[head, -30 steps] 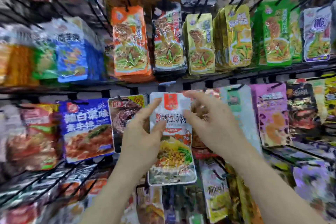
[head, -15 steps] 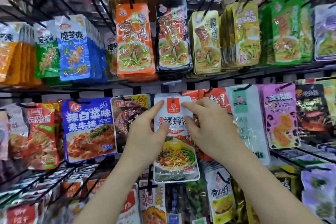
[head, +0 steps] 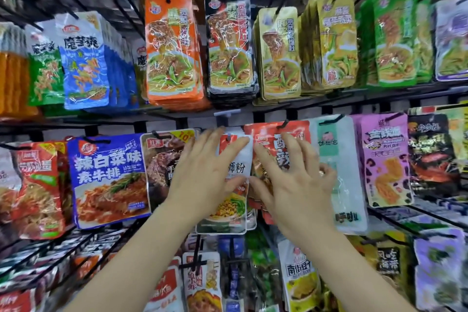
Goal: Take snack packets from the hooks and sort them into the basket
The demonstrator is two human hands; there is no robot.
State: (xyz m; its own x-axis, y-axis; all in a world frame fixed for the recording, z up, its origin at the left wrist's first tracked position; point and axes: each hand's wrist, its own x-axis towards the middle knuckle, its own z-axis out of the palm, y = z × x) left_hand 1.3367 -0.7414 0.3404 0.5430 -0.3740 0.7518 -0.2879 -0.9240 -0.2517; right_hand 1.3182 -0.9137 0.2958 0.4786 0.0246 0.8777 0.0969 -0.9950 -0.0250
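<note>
A white snack packet (head: 236, 167) with a red logo and a noodle picture hangs in the middle row, the hook tip (head: 229, 137) poking through its top. My left hand (head: 202, 177) lies flat over its left half, fingers straight and spread, thumb across its front. My right hand (head: 293, 180) is spread over the red packets (head: 268, 134) just to the right, and its thumb touches the white packet's right edge. No basket is in view.
Black wire hooks full of packets fill the view: a blue packet (head: 109, 177) and a brown one (head: 162, 159) to the left, a pale packet (head: 336, 149) and a purple one (head: 385, 159) to the right. Orange (head: 172, 48), black and yellow packets hang above, and more rows hang below.
The white packet, pinched at its edges by both hands before, has moved up and back against the rack onto the hook. Both hands have flattened against the packets.
</note>
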